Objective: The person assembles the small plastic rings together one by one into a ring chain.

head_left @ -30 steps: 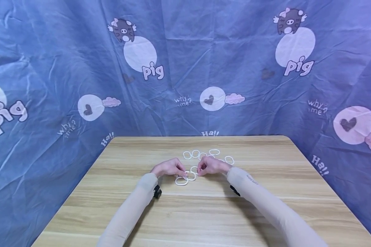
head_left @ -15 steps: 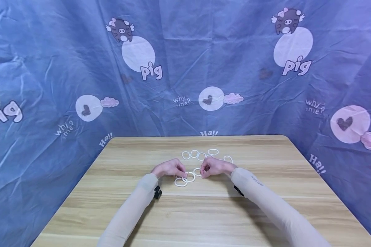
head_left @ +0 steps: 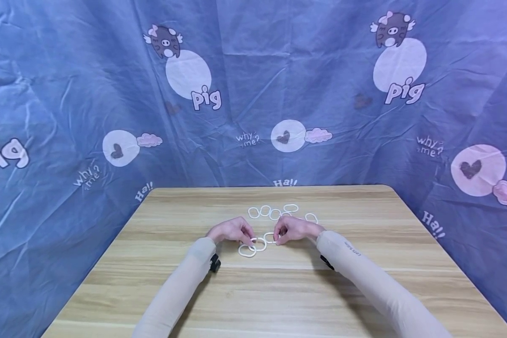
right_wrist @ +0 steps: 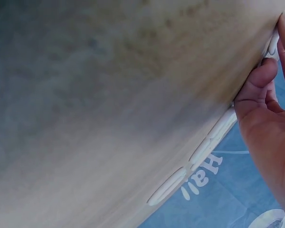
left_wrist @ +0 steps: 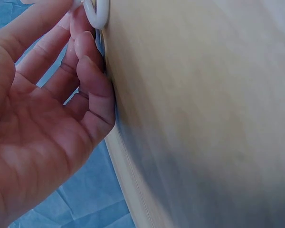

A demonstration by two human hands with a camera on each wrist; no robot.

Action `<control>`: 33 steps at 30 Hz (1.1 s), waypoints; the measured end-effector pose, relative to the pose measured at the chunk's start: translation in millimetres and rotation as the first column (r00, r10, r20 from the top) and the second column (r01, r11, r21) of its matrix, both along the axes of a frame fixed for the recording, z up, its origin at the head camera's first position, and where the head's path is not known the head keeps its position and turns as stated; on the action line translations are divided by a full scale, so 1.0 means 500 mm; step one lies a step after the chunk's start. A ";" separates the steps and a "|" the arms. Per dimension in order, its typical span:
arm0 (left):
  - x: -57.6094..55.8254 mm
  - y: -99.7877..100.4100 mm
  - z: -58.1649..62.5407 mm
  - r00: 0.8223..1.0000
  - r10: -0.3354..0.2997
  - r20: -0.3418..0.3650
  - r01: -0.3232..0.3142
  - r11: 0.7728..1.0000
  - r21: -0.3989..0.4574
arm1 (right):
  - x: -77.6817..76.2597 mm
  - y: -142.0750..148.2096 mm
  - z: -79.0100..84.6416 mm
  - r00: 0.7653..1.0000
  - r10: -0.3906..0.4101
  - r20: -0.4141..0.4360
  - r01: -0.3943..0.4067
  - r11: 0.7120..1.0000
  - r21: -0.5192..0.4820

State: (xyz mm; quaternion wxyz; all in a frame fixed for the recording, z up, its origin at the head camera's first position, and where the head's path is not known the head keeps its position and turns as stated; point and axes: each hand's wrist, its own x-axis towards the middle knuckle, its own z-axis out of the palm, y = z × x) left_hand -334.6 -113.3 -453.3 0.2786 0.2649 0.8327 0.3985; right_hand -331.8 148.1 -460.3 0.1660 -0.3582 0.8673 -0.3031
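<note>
In the head view my left hand (head_left: 234,230) pinches the far left edge of a white oval ring (head_left: 265,245), a plastic-looking link. This link overlaps a second white link (head_left: 241,255) that lies to its left; whether they interlock is too small to tell. My right hand (head_left: 293,228) grips the right end of a third link (head_left: 267,234), whose left end meets the middle link. In the left wrist view part of the held link (left_wrist: 101,16) shows by the fingertips. The right wrist view has a link (right_wrist: 274,42) at the frame edge, partly behind fingers.
Several loose white links (head_left: 254,208) lie farther back, some partly hidden by the right hand; one link (head_left: 317,217) lies to the right of the group. The wooden table (head_left: 253,300) ends at a blue patterned curtain (head_left: 253,70).
My right hand has shifted slightly right and nearer, taking its link along. The middle link has come slightly nearer too, while the left hand stays almost in place.
</note>
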 end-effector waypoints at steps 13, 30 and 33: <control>-0.001 0.001 -0.001 1.000 0.013 -0.027 -0.013 1.000 -0.008 | -0.004 0.001 -0.010 0.992 -0.096 0.076 0.100 0.993 -0.056; 0.001 0.005 -0.002 0.999 0.014 -0.034 -0.014 1.000 -0.005 | -0.001 -0.005 -0.008 0.991 -0.118 0.061 0.121 0.991 -0.054; 0.002 0.006 -0.002 0.998 0.021 -0.051 -0.022 1.000 -0.009 | -0.001 -0.004 -0.007 0.994 -0.101 0.050 0.105 0.991 -0.084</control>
